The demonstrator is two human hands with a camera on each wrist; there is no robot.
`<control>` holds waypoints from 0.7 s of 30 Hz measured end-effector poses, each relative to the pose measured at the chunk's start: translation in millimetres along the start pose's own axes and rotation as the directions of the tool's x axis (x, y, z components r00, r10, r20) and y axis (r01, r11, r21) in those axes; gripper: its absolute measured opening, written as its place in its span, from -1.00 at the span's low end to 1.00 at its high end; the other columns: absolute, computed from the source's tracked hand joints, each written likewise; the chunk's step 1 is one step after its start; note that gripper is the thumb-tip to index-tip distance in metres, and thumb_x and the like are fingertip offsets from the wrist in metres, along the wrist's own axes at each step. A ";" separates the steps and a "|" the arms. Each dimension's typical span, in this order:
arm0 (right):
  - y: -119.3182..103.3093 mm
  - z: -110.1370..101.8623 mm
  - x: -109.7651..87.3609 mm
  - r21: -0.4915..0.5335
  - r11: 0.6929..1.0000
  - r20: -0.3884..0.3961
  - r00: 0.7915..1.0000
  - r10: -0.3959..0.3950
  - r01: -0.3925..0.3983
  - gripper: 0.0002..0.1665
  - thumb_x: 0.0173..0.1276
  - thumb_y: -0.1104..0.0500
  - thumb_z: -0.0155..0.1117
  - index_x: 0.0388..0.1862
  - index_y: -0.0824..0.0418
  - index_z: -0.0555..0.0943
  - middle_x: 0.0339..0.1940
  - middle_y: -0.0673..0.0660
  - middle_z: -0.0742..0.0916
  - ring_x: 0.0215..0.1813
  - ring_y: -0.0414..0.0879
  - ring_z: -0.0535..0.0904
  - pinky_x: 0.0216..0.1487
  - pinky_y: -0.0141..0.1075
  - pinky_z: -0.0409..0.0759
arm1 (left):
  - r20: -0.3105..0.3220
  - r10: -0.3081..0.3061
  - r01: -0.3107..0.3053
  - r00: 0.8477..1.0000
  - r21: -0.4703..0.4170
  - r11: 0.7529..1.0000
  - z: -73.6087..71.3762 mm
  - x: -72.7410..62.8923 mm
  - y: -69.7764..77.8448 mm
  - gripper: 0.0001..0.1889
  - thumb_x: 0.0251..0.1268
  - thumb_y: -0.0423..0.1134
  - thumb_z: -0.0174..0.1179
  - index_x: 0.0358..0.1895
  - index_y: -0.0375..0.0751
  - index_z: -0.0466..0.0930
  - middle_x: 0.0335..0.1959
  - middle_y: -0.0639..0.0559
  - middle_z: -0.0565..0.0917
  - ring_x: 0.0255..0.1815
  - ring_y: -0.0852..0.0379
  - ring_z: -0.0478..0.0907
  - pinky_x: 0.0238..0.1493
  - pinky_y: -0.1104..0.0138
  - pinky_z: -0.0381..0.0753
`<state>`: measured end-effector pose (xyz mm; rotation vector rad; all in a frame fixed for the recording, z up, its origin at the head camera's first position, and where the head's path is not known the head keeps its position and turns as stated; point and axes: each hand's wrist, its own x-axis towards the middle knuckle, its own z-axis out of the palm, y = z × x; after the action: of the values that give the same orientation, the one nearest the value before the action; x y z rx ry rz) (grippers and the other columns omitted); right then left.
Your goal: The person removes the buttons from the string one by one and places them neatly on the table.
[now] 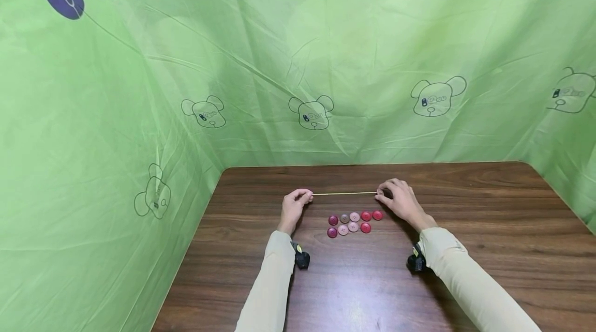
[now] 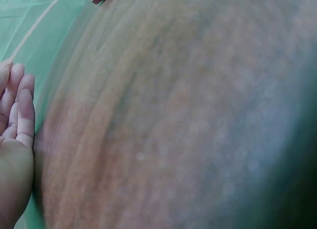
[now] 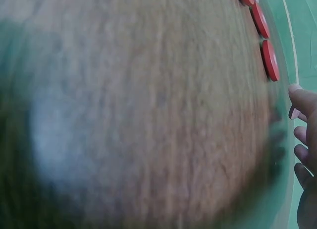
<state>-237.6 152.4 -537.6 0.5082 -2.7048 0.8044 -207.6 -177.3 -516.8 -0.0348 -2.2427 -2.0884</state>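
Note:
A thin pale cord (image 1: 343, 193) stretches straight between the two hands, above the far part of the table. My left hand (image 1: 292, 210) pinches its left end between thumb and fingertips; the left wrist view shows the cord (image 2: 37, 22) leaving those fingertips. On the other side my right hand (image 1: 401, 201) pinches the right end. A small pinkish disc, like a button (image 3: 294, 113), shows at the right fingers, partly hidden by the thumb. Nearer me, between the hands, several round buttons lie in two rows: purple (image 1: 332, 232), brownish (image 1: 344, 218), pale pink (image 1: 343, 229) and red (image 1: 365, 227).
The dark wood-grain table (image 1: 358, 290) reaches a green printed cloth (image 1: 363, 135) behind and at both sides. Each wrist wears a small black camera, the left camera (image 1: 302, 259) and the right camera (image 1: 416, 262), low over the tabletop.

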 end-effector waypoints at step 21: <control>-4.8 -16.6 -26.1 -0.031 0.998 -0.003 0.998 -0.057 0.057 -0.77 0.18 0.02 0.42 -0.24 0.08 0.65 -0.01 0.18 0.63 0.10 0.20 0.45 -0.03 0.07 0.33 | -0.009 0.002 -0.001 1.000 0.059 0.998 2.3 5.5 -7.1 -0.79 0.31 -0.40 0.17 -0.15 -0.55 0.61 -0.24 -0.52 0.64 -0.12 -0.40 0.59 0.00 -0.12 0.56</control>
<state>-209.6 164.6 -531.2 0.5735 -2.6819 0.7470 -213.7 -175.7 -523.6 -0.0237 -2.2976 -2.0162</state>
